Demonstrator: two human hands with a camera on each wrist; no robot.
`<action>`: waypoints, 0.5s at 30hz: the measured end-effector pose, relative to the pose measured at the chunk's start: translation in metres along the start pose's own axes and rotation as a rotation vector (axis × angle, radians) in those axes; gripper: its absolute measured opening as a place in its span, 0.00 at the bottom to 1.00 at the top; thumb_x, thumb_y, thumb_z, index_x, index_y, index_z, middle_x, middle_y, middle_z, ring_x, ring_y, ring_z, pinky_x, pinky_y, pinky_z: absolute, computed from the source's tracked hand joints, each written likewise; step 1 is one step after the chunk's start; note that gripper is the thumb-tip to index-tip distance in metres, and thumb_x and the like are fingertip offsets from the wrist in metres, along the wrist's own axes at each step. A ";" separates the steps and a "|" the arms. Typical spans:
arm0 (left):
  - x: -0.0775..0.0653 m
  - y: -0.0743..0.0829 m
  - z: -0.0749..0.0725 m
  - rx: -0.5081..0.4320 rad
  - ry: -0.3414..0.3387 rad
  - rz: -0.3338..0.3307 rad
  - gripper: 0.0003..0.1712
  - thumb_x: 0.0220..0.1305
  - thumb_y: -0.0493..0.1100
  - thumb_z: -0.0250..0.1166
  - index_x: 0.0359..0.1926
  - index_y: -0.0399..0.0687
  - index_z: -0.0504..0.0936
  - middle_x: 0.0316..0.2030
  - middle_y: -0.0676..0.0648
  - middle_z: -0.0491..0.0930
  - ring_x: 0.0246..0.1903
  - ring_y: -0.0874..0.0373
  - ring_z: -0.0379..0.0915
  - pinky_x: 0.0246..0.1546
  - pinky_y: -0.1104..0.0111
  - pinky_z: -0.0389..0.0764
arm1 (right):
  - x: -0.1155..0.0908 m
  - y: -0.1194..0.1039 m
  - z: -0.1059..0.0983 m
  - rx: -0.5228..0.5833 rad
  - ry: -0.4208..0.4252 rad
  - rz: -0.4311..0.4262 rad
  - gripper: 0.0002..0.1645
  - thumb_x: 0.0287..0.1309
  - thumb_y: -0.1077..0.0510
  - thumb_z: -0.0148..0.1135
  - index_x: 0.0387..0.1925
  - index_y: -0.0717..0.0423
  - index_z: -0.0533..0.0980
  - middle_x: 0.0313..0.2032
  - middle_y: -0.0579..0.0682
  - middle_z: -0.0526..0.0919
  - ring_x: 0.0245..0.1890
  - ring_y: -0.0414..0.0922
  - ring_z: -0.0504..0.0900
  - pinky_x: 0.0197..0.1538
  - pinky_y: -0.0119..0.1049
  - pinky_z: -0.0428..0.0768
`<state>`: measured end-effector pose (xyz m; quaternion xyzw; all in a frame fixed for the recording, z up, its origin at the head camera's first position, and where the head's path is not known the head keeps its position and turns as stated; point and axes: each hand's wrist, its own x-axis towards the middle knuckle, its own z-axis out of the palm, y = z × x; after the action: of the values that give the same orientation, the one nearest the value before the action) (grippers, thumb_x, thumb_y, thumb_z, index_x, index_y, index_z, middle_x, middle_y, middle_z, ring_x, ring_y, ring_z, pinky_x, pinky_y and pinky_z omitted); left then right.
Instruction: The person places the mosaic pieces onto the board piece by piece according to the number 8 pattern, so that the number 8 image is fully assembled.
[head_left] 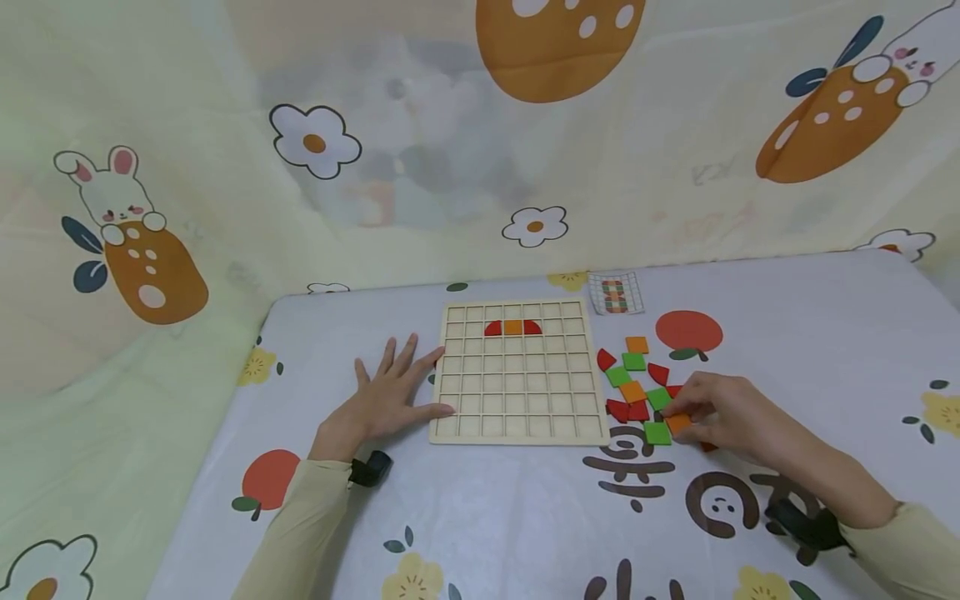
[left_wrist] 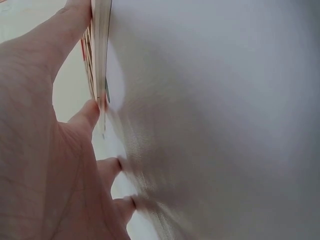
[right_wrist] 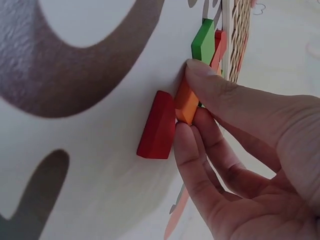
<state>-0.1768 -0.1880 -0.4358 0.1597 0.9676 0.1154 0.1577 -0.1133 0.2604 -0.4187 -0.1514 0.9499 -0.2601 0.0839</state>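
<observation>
Board [head_left: 520, 441], a pale grid, lies to the left of your right hand [head_left: 723, 412], whose grip pinches an orange tile [head_left: 678, 423] between thumb and fingers. A green tile [head_left: 657, 433] lies just beside it, on the board side, and a red piece [right_wrist: 157, 125] rests on the table [head_left: 517, 525] close by; I cannot tell whether your orange tile has left the table. It looks square, so its edges against the board should matter more than any long axis. Your right hand is the nearer to it; your left hand [head_left: 390, 396] spreads at the board's left edge, thumb and a finger against it, grasping nothing.
</observation>
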 end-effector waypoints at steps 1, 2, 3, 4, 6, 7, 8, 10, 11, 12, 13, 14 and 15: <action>0.000 0.000 0.000 0.000 0.002 0.002 0.57 0.62 0.79 0.59 0.85 0.68 0.49 0.84 0.42 0.33 0.81 0.36 0.21 0.67 0.22 0.28 | 0.000 0.000 0.000 0.004 -0.001 0.000 0.16 0.44 0.67 0.84 0.39 0.62 0.90 0.34 0.47 0.82 0.37 0.46 0.77 0.33 0.30 0.81; 0.000 0.000 0.000 0.001 0.001 0.001 0.57 0.62 0.79 0.59 0.85 0.69 0.49 0.84 0.42 0.33 0.81 0.36 0.21 0.67 0.22 0.27 | 0.000 -0.001 0.000 0.005 0.001 -0.001 0.16 0.45 0.67 0.84 0.39 0.62 0.90 0.34 0.47 0.82 0.37 0.46 0.77 0.33 0.30 0.81; 0.001 -0.001 0.000 0.001 -0.001 -0.001 0.57 0.62 0.79 0.59 0.85 0.69 0.49 0.84 0.43 0.33 0.81 0.36 0.21 0.67 0.23 0.27 | 0.000 -0.001 0.000 0.008 0.001 -0.001 0.16 0.45 0.67 0.84 0.40 0.62 0.90 0.34 0.47 0.81 0.37 0.47 0.78 0.33 0.30 0.81; 0.001 -0.001 0.001 0.001 0.001 0.001 0.57 0.62 0.79 0.59 0.84 0.69 0.49 0.84 0.43 0.33 0.81 0.36 0.21 0.67 0.22 0.27 | -0.001 -0.001 0.000 0.011 0.000 0.000 0.17 0.45 0.67 0.84 0.40 0.62 0.89 0.34 0.47 0.81 0.37 0.47 0.78 0.33 0.30 0.81; 0.001 -0.002 0.001 0.000 0.004 0.004 0.57 0.62 0.79 0.59 0.84 0.68 0.50 0.84 0.42 0.34 0.81 0.36 0.21 0.67 0.22 0.27 | -0.002 -0.002 0.000 0.017 -0.004 0.001 0.17 0.45 0.67 0.83 0.41 0.63 0.89 0.35 0.47 0.81 0.38 0.48 0.79 0.34 0.30 0.83; 0.001 -0.002 0.001 -0.003 0.004 0.006 0.57 0.62 0.79 0.60 0.84 0.68 0.50 0.84 0.42 0.34 0.81 0.36 0.21 0.67 0.22 0.27 | -0.002 -0.003 0.000 0.014 -0.003 -0.004 0.17 0.45 0.67 0.84 0.41 0.62 0.89 0.35 0.47 0.81 0.38 0.47 0.79 0.34 0.30 0.83; 0.000 -0.002 0.001 -0.007 0.003 0.006 0.56 0.62 0.79 0.60 0.84 0.68 0.50 0.84 0.42 0.34 0.81 0.36 0.21 0.67 0.22 0.27 | -0.003 -0.003 0.000 0.012 -0.003 -0.015 0.18 0.45 0.67 0.84 0.41 0.62 0.89 0.36 0.47 0.82 0.38 0.47 0.79 0.34 0.30 0.83; 0.000 -0.002 0.001 -0.015 0.004 0.012 0.56 0.62 0.78 0.60 0.84 0.68 0.51 0.84 0.42 0.34 0.81 0.35 0.22 0.66 0.22 0.27 | -0.005 -0.005 -0.001 0.014 -0.019 -0.029 0.20 0.44 0.66 0.84 0.43 0.62 0.89 0.37 0.48 0.82 0.39 0.47 0.79 0.34 0.30 0.84; 0.000 -0.002 0.000 -0.017 0.004 0.014 0.56 0.62 0.78 0.60 0.84 0.68 0.51 0.84 0.42 0.34 0.81 0.36 0.21 0.67 0.22 0.27 | -0.006 -0.006 -0.001 0.013 -0.022 -0.044 0.21 0.44 0.66 0.85 0.44 0.61 0.89 0.38 0.48 0.81 0.39 0.48 0.78 0.34 0.30 0.84; 0.000 -0.002 0.000 -0.016 0.003 0.014 0.56 0.62 0.78 0.60 0.84 0.68 0.51 0.84 0.42 0.34 0.81 0.36 0.21 0.67 0.22 0.27 | -0.007 -0.008 -0.001 0.014 -0.024 -0.058 0.22 0.43 0.65 0.85 0.44 0.60 0.89 0.38 0.48 0.81 0.40 0.48 0.77 0.34 0.30 0.85; 0.000 -0.002 0.000 -0.012 0.003 0.015 0.56 0.62 0.79 0.60 0.84 0.68 0.50 0.84 0.42 0.34 0.81 0.36 0.21 0.67 0.22 0.27 | -0.007 -0.011 -0.002 0.006 -0.025 -0.077 0.23 0.43 0.64 0.86 0.44 0.59 0.89 0.39 0.48 0.82 0.41 0.48 0.77 0.35 0.32 0.86; 0.000 -0.002 0.000 -0.009 0.003 0.015 0.56 0.63 0.79 0.60 0.84 0.68 0.50 0.84 0.42 0.34 0.81 0.36 0.22 0.67 0.22 0.27 | -0.007 -0.014 -0.001 0.001 -0.029 -0.089 0.23 0.43 0.63 0.86 0.45 0.58 0.89 0.40 0.48 0.82 0.42 0.49 0.77 0.36 0.34 0.87; 0.001 -0.002 0.000 -0.006 0.004 0.015 0.57 0.63 0.79 0.60 0.84 0.68 0.50 0.84 0.42 0.34 0.81 0.36 0.21 0.67 0.22 0.27 | -0.007 -0.017 -0.001 -0.004 -0.035 -0.097 0.23 0.43 0.62 0.86 0.45 0.58 0.89 0.40 0.48 0.82 0.43 0.50 0.77 0.36 0.35 0.87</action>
<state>-0.1777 -0.1894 -0.4368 0.1664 0.9664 0.1197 0.1553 -0.1028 0.2494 -0.4088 -0.2018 0.9405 -0.2591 0.0876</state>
